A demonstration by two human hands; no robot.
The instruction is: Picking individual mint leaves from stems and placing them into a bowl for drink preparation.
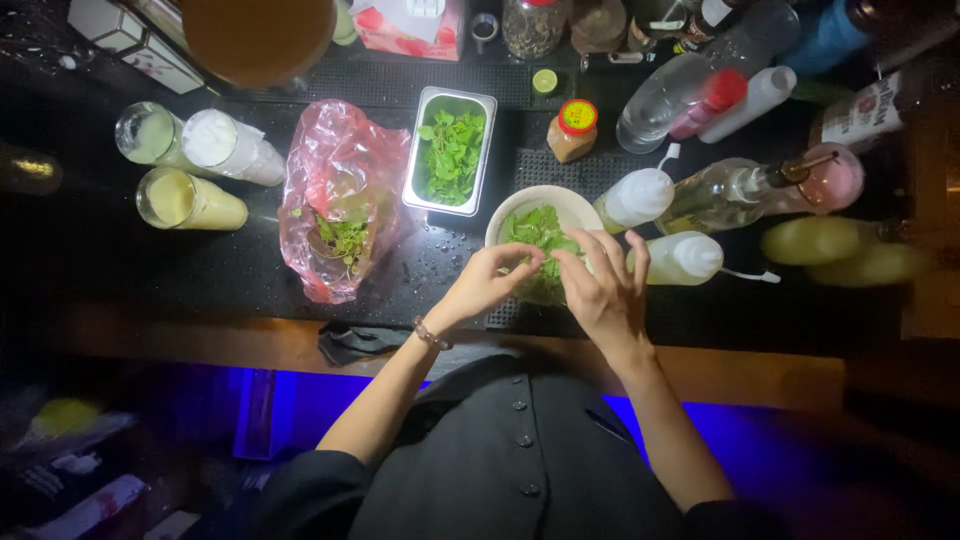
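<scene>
both hands over white bowl (560, 200) at front edge of dark bar mat (250, 270), bowl just ahead of torso so wrists work w/o stretching. left hand (487, 283) pinches a sprig of green herb (535, 232) betw thumb + fingertips; right hand (605, 290) also pinched on leaves, other fingers fanned up out of the way. looks like picking leaves off stems, judging by the two-handed nip

herb heap sits inside bowl, loose pile, no clear long axis; the sprig betw the hands runs roughly left-right, ends hidden by fingers so can't tell which way tip points

steel tray (425, 150) w/ more green leaves stands just behind-left of bowl, long axis running away from the person. pink plastic bag (340, 190) w/ stalks lies left of tray, mouth twd the person. squeeze bottles (640, 195) lie on sides right of bowl, touching or nearly. three tubs of pale liquid (190, 200) far left, well apart
</scene>
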